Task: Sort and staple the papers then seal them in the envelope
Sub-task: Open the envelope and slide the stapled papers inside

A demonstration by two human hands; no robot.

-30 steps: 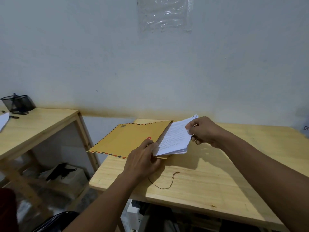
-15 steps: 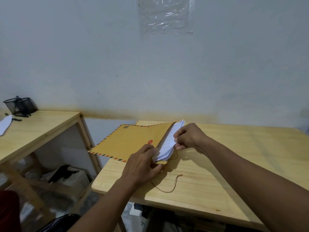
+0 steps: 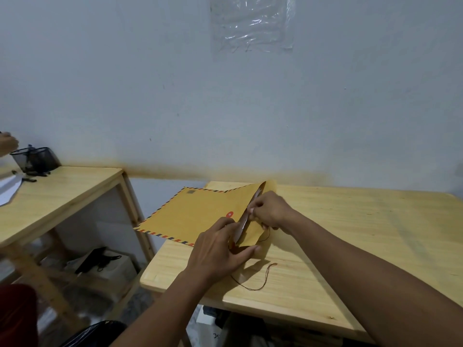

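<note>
On a pale wooden table at centre frame lies a mustard-yellow paper envelope with striped edges. The left hand pinches its mouth open; the right hand grips white papers, nearly fully inside. Thin sheets could buckle against the flap, or catch the loose brown string.

No readable text in frame. Envelope, centre of frame: small dark printed mark near its upper left corner, too blurred to read. White box under the table, bottom centre: a few dark handwritten characters, partly cut off, not legible. No brands, numbers or signs elsewhere.
</note>
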